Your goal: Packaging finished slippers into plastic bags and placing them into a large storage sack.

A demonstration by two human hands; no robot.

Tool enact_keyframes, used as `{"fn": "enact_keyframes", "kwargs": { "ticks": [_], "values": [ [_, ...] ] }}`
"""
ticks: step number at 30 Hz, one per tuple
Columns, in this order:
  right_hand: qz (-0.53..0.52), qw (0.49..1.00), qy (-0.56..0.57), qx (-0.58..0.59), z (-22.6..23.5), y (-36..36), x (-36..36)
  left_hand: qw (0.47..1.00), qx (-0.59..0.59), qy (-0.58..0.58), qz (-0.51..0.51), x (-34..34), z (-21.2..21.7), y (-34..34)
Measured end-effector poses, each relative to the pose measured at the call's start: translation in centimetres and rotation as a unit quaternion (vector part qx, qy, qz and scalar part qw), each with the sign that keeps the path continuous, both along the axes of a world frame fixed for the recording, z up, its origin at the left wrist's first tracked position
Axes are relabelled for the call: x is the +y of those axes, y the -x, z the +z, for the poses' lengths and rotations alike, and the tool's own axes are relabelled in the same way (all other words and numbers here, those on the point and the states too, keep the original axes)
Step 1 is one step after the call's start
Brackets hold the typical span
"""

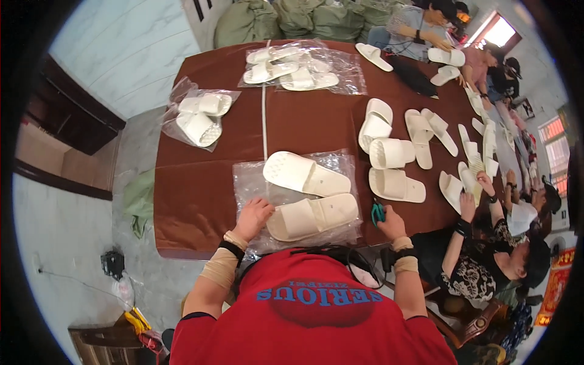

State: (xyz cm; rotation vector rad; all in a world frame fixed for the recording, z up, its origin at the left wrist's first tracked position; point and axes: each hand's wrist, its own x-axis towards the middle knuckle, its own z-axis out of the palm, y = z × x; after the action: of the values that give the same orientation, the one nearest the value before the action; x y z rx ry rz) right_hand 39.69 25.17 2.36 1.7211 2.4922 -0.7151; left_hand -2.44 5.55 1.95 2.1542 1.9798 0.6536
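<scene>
Two white slide slippers lie side by side in front of me, the farther slipper [307, 173] and the nearer slipper [313, 217], both on a clear plastic bag [248, 176]. My left hand [254, 218] is at the bag's left edge by the nearer slipper, its bent fingers closed on the plastic. In my right hand [392, 224], to the right of the bag, are small scissors [378, 213] with teal handles; the blades point away from me. Each wrist has a black band and beige wrapping.
A brown cloth covers the table [207, 194]. Bagged slippers [204, 118] lie far left, with more bagged pairs [292, 70] at the back. Several loose slippers [396, 185] spread to the right. A co-worker [480, 267] sits close on my right, hands on slippers; others work farther along.
</scene>
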Motion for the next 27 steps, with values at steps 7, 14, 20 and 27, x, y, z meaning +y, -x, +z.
{"fn": "enact_keyframes", "kwargs": {
  "ticks": [7, 14, 20, 27],
  "values": [
    [0.067, 0.941, 0.17, 0.286, 7.5, 5.9, -2.2, 0.999, 0.042, -0.031, -0.005, 0.3, 4.2, 1.7],
    [0.411, 0.908, -0.064, 0.051, 10.0, 17.2, -4.0, 0.997, 0.065, -0.037, -0.015, 1.3, 5.1, 1.8],
    [0.44, 0.892, -0.099, 0.003, 9.2, 21.1, -5.5, 0.999, 0.036, -0.039, -0.012, 1.1, 5.2, 1.5],
    [0.426, 0.901, -0.061, 0.042, 8.7, 20.3, -4.9, 0.997, 0.007, -0.069, 0.027, 0.0, 6.0, 2.3]
  ]
}}
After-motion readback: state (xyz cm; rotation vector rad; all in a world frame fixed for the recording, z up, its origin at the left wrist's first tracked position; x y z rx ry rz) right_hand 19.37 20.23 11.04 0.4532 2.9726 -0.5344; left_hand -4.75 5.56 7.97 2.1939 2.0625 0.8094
